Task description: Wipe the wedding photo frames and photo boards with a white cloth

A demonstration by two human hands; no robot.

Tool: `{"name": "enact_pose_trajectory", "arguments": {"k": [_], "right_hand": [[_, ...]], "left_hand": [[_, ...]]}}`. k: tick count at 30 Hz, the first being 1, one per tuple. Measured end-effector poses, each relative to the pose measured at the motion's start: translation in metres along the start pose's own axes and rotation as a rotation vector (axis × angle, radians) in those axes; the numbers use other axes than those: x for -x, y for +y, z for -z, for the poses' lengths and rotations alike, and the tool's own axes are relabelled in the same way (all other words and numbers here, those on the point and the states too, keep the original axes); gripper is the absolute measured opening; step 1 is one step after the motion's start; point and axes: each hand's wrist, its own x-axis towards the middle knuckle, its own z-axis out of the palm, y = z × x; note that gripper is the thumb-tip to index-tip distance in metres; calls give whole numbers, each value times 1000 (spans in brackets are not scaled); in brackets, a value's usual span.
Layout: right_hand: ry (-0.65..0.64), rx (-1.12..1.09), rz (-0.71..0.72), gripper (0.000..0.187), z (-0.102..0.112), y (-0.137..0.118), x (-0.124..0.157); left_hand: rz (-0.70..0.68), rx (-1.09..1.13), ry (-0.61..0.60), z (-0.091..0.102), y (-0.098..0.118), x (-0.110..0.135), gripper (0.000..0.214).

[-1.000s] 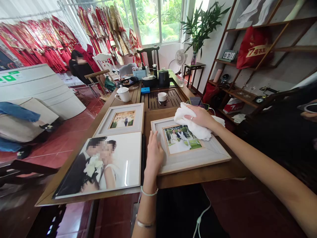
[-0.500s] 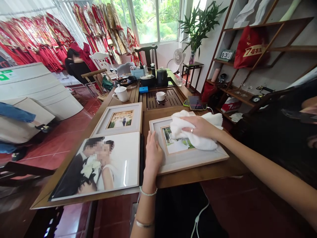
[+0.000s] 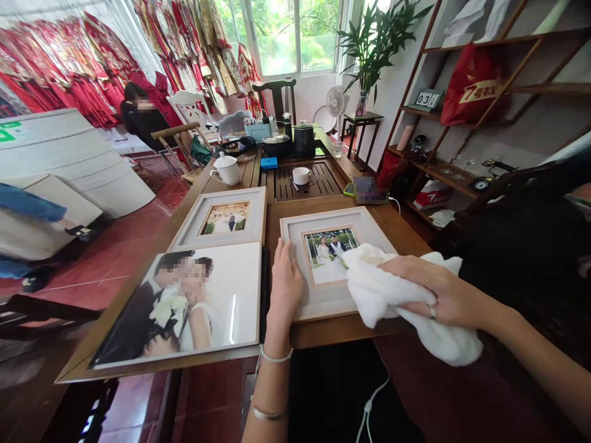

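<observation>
On the wooden table, a pale picture frame [image 3: 325,300] lies flat with a photo of two people in its middle. My left hand [image 3: 286,278] holds the frame along its left edge, fingers close together. A bunched white towel [image 3: 376,286] is gripped in my right hand [image 3: 446,294]. The towel covers the frame's lower right part, and its loose end hangs past the table edge. To the left lie a large glossy photo panel [image 3: 231,277] of a couple and, just beyond it, a second pale frame [image 3: 187,224].
Behind the frames are a lidded white mug [image 3: 226,170], a slatted tea tray [image 3: 323,184] with a small white cup [image 3: 301,176], and a phone [image 3: 369,190] on a cable. Shelves [image 3: 462,175] stand at the right. Another person [image 3: 138,114] sits at the back left.
My right hand has moved the towel right and toward me, uncovering the photo and the frame's upper right part. My left hand stays at the frame's left edge.
</observation>
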Motion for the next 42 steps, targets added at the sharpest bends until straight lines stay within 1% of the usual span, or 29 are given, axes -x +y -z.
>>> {"name": "enact_pose_trajectory", "arguments": {"k": [3,7,11,13,15,16,18,20,22,26,28,31,34,36,37,39,42], "right_hand": [[21,122,-55,41,-3,14,-18],[37,247,-121,51,-11,41,-58],[137,328,-190,55,-20,65,-102],[195,343,-263,54,-22,72,-122],[219,328,-351,54,-24,76,-138],[208,308,-374,55,-24,76,-144],[155,250,-344,56,-25,75,-149],[81,189,-243,55,-25,70,-147],[-3,130,-156,53,-27,59,-138],[-195,8,-60,53,-26,24,-108],[-266,-40,-19,52,-22,5,-92],[-283,-75,14,47,-12,-15,-67],[-262,-80,25,44,-2,-26,-44],[-250,-70,45,41,0,-31,-34],[-248,-59,61,40,0,-34,-31],[-241,-13,92,46,-6,-38,-30],[-199,89,99,57,-20,-38,-37]], "left_hand": [[-27,-6,-12,3,1,0,47],[-37,-5,-17,4,3,0,48],[-17,-46,-49,5,6,0,50],[-6,-54,-54,5,7,1,50],[-1,-48,-48,4,7,2,50],[0,-43,-43,4,6,2,50],[3,-34,-31,3,5,3,50],[4,-24,-11,1,3,3,49],[0,-8,14,-1,1,3,48],[-2,6,30,-3,-1,2,48],[13,-4,24,-4,0,2,47],[31,-7,17,-3,2,3,46],[30,0,9,-3,3,4,46],[21,-7,2,-2,4,4,48],[14,-14,-2,-2,4,4,49],[-5,-25,-6,-1,5,3,51],[-37,-29,-11,0,5,2,53]]}}
